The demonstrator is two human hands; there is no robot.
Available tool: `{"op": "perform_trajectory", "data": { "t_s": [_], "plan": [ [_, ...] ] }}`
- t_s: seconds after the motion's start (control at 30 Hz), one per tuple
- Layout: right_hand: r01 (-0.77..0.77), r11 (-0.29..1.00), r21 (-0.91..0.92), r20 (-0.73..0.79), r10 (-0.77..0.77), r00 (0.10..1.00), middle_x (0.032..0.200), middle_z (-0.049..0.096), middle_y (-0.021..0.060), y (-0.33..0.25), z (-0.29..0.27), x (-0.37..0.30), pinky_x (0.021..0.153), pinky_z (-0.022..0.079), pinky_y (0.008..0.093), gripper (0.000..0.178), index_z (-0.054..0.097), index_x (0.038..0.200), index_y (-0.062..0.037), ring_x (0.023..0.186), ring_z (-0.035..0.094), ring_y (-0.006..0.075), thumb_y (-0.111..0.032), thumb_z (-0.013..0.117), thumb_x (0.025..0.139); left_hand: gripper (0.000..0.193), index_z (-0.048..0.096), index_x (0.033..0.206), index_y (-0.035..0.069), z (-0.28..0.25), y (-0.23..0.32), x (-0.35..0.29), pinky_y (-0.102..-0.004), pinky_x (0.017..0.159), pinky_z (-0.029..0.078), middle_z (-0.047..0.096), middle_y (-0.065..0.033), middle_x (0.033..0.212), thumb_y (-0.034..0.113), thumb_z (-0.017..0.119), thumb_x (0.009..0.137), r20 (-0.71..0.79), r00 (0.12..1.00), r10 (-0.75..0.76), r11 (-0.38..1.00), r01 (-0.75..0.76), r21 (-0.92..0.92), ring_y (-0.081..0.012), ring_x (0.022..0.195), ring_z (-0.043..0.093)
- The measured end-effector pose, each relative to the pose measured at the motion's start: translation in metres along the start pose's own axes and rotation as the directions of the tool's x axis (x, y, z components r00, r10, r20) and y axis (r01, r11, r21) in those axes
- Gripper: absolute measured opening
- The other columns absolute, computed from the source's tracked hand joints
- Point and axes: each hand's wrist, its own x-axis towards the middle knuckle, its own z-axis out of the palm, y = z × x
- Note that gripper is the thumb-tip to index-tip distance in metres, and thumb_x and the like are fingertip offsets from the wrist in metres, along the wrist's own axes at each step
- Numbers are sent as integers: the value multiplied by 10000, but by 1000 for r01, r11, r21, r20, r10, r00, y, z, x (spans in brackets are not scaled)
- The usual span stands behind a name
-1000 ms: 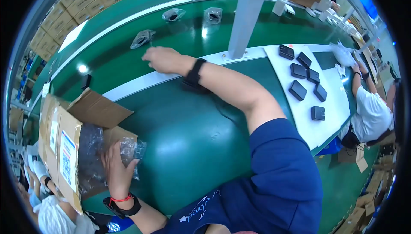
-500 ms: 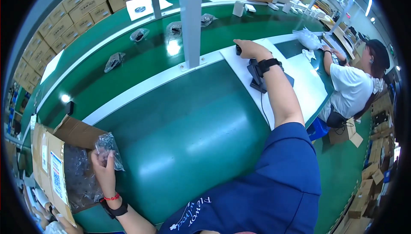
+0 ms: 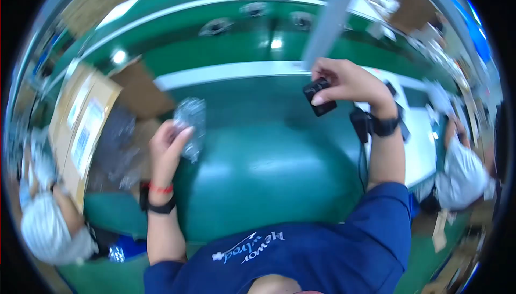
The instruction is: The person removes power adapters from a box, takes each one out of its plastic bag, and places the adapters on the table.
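A clear plastic bag is pinched between the thumb and fingers of my left hand, above the green table. My right hand grips a small black box-shaped device near the far edge of the table, thumb on its near side. The device and the bag are well apart. Beside my left hand stands an open cardboard box with several clear plastic bags in it. Motion blur hides the device's finer details.
A grey metal post rises beyond my right hand. Bagged items lie on the green conveyor across the pale rail. White sheets lie at right, near a co-worker. Another person is at lower left.
My right hand has come back from the white sheet toward the middle, holding the black device. My left hand has raised the plastic bag away from the box. The view has turned left.
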Motion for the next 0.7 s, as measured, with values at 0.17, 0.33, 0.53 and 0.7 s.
{"op": "perform_trajectory", "data": {
  "t_s": [0.17,0.33,0.53,0.7],
  "plan": [
    [327,848,417,-215,-257,942,971,588,27,-50,56,57,787,468,244,351,548,1061,-16,902,567,97,-165,715,791,153,583,876,36,3,0,-5,-190,669,444,605,16,822,88,705,799,-46,999,9,996,-13,-83,-48,751,554],
    [443,608,659,-352,-272,896,1036,582,43,-77,89,98,831,478,259,364,529,1157,-8,938,566,108,-148,658,847,202,579,881,44,3,-4,-6,-209,664,442,604,15,801,101,733,765,-45,996,72,997,-73,-16,-48,734,543],
    [437,466,769,-414,-157,896,1062,581,54,-76,100,122,832,487,270,380,514,1179,-5,954,570,112,-163,647,861,198,572,911,46,7,3,-4,-211,690,441,600,3,839,52,714,773,2,974,228,949,-223,225,-62,765,549],
    [344,439,830,-243,-270,932,1071,579,53,-81,115,119,828,487,262,376,516,1168,-4,955,573,114,-168,652,857,243,573,947,38,9,-7,-4,-220,721,442,586,10,834,79,729,765,-33,987,157,986,-155,67,-65,774,544]
  ]
}}
